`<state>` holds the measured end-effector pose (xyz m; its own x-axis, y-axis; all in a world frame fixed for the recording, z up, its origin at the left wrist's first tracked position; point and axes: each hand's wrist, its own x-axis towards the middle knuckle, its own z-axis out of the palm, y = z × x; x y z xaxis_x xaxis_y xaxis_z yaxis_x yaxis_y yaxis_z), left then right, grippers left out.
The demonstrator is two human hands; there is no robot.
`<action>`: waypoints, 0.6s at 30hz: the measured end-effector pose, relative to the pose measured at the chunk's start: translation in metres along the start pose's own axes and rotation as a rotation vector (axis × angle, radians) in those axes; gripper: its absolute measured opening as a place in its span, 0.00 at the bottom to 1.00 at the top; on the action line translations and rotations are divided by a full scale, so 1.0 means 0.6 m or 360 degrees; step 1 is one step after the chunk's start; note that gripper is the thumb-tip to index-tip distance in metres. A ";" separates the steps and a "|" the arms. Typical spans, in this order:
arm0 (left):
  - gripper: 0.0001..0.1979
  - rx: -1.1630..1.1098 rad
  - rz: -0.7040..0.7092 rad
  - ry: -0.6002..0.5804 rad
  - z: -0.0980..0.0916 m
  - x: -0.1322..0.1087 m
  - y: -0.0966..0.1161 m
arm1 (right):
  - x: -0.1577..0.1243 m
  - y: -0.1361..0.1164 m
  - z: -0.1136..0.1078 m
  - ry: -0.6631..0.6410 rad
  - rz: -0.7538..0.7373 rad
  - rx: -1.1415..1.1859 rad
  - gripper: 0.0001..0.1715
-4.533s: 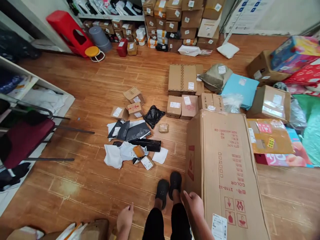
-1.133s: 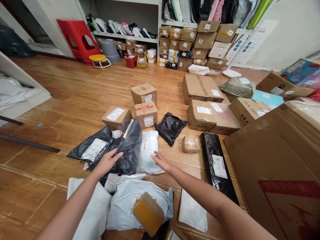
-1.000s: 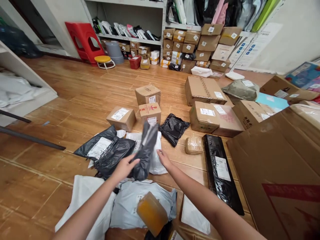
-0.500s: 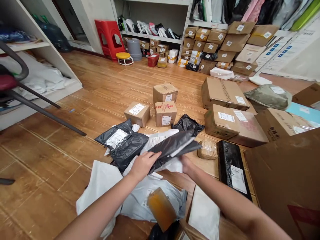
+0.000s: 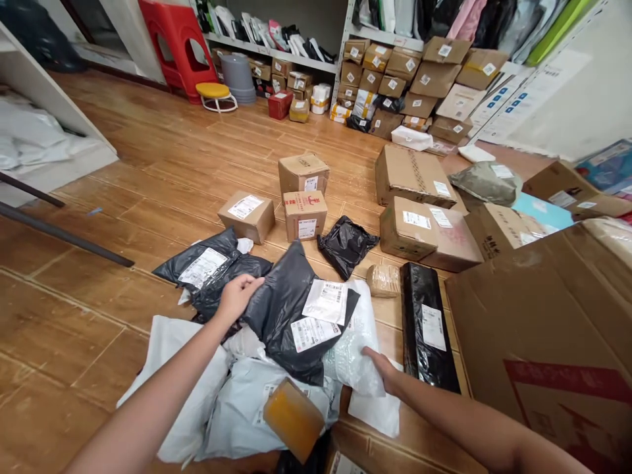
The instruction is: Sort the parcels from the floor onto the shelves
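Observation:
In the head view my left hand [image 5: 239,296] pinches the upper left edge of a black mailer bag [image 5: 286,316], its white labels facing up. My right hand [image 5: 381,370] grips the edge of a whitish bubble-wrapped parcel [image 5: 353,362], partly hidden under the black bag. Below them lie a pale grey-blue mailer bag [image 5: 232,415] and a white mailer bag [image 5: 168,349]. A small yellow-brown box [image 5: 293,418] is in front of the grey-blue bag. More black mailer bags [image 5: 202,263] lie just left of my left hand.
Small cartons [image 5: 305,214] stand beyond the bags, beside a flat black parcel [image 5: 348,243]. To the right are a long black parcel [image 5: 424,316] and a large carton [image 5: 533,309]. A metal leg [image 5: 69,234] juts in from the left. Shelves with stacked boxes [image 5: 385,82] line the back.
The black bag has tilted so its labelled face shows. My left hand has shifted to its upper edge, and my right hand has come lower with the bubble-wrapped parcel. The view has turned right.

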<state>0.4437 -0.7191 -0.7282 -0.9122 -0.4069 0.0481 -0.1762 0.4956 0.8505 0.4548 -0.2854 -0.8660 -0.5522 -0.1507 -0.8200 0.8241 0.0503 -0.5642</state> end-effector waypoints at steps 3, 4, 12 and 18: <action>0.24 0.0422 -0.0144 0.0053 -0.025 0.026 -0.066 | 0.000 0.002 -0.005 -0.0117 -0.0036 -0.0046 0.39; 0.25 0.0516 -0.0194 0.0017 -0.026 0.028 -0.083 | 0.000 0.000 -0.008 -0.0095 -0.0074 -0.0132 0.43; 0.25 0.0725 -0.0370 -0.0497 0.007 0.001 -0.110 | -0.026 -0.164 0.020 0.0936 -0.1270 -0.1761 0.60; 0.49 0.0998 -0.0473 -0.0205 0.044 -0.048 -0.079 | -0.001 -0.261 0.178 0.0148 -0.1803 -0.2734 0.45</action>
<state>0.4687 -0.7104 -0.7836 -0.8221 -0.5187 -0.2349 -0.5693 0.7420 0.3540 0.3395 -0.3987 -0.7666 -0.6708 -0.7366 -0.0869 -0.7196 0.6747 -0.1639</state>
